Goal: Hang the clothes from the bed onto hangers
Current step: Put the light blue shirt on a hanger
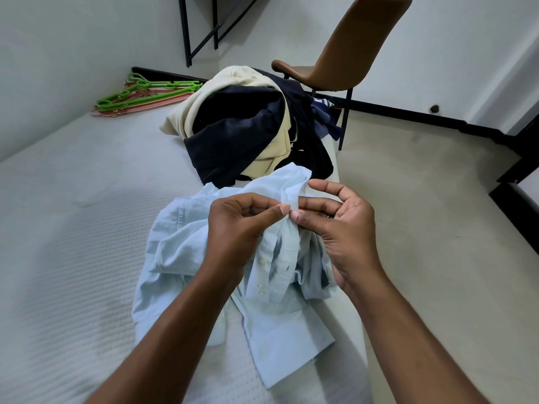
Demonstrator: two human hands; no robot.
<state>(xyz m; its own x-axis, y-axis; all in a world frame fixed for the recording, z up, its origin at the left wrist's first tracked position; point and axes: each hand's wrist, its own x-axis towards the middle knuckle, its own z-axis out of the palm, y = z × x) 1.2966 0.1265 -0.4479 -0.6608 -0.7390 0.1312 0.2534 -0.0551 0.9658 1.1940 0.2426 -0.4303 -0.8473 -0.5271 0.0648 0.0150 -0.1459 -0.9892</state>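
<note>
under the left grip [233,228] and right grip [341,228], the light blue shirt [274,301] lies crumpled on the bed [73,243]. both pinch its front edge, thumb against fingertip. i'd keep the pinches close, open the collar, then grab hangers [140,96], far beyond the left grip.

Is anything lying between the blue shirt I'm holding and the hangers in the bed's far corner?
Nothing clearly blocks it: bare mattress lies between the blue shirt and the hangers. The clothes pile sits just right of that line, its cream edge close.
</note>
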